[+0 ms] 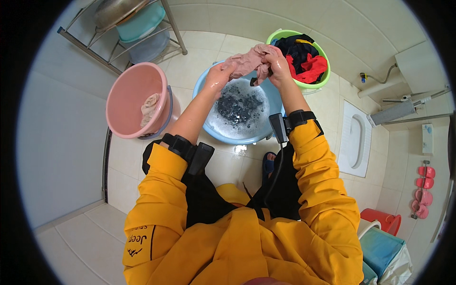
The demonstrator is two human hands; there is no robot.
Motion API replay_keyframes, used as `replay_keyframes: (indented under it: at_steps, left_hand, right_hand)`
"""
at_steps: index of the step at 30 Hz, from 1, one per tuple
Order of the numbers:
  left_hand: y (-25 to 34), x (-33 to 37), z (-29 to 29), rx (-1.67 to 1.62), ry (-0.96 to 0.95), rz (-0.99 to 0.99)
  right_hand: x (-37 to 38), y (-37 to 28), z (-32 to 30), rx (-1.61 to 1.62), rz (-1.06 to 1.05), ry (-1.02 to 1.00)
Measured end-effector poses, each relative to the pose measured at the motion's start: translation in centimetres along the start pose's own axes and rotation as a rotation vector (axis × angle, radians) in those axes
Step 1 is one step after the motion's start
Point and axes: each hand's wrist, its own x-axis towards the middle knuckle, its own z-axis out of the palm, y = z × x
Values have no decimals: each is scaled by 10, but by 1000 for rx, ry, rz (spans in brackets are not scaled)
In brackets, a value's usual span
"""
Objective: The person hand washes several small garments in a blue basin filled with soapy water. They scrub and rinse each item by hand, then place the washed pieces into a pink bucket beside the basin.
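Observation:
A crumpled dusty-pink cloth [248, 61] is stretched between my two hands above a light blue basin [202, 111]. My left hand [217, 80], wet with suds, is closed on the cloth's left end. My right hand [279, 70] grips the other end, from which a short fold with a dark patch hangs down. Whether the cloth is a garment I cannot tell. Below it, foamy dark water [240, 107] fills much of the basin. Black bands with small boxes are strapped round both my forearms.
A pink bucket [137, 78] with a pale cloth [149, 109] inside stands at left. Beyond the basin at right, a green tub [311, 86] holds dark and red clothes [308, 69]. A metal rack [107, 59] carries basins; a squat toilet [355, 137] lies at right.

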Motion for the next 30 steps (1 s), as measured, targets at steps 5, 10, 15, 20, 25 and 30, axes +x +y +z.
replay_keyframes:
  at_steps: [5,10,15,20,25,30]
  left_hand:
    - [-7,0,10,-496,90,-134]
    - [-17,-15,21,-814,-148,-98]
    - [-26,-3,27,-669,-125,-260]
    - [-37,7,10,-923,-92,-286]
    - [-37,17,-4,-261,183,-315]
    - [-39,17,-32,92,285,-404]
  right_hand:
    - [-30,15,50,-596,-323,26]
    - [-55,25,85,-1210,-860,-171]
    - [-33,22,67,-1204,-652,90]
    - [-36,60,64,-1154,-811,-89]
    - [2,82,18,-1150,-192,-11]
    - [16,127,-36,-1325,376,-98]
